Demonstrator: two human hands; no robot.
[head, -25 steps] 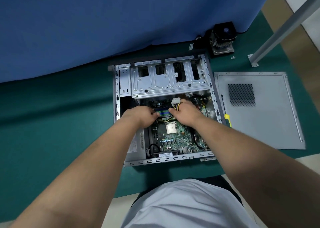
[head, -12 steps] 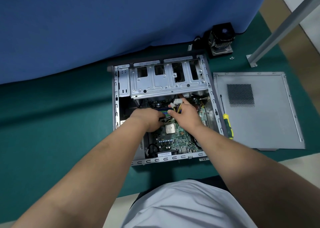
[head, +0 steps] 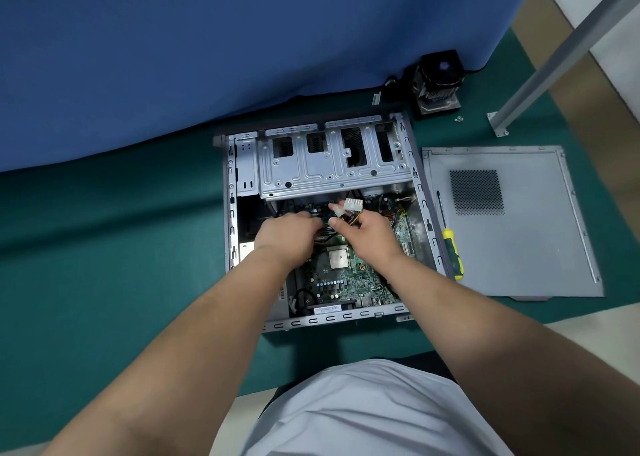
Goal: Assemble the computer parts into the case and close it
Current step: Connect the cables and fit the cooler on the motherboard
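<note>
Where both hands meet inside the case, fingertips are hidden.

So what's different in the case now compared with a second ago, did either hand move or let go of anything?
Little changed. The right hand has shifted slightly toward the drive cage, lifting the white connector and its wires clear of the motherboard. The left hand stays over the memory slots, fingers hidden. Nothing was let go. The side panel, screwdriver and cooler lie as before.

The open grey case lies flat, green motherboard inside, side panel flat beside it.
</note>
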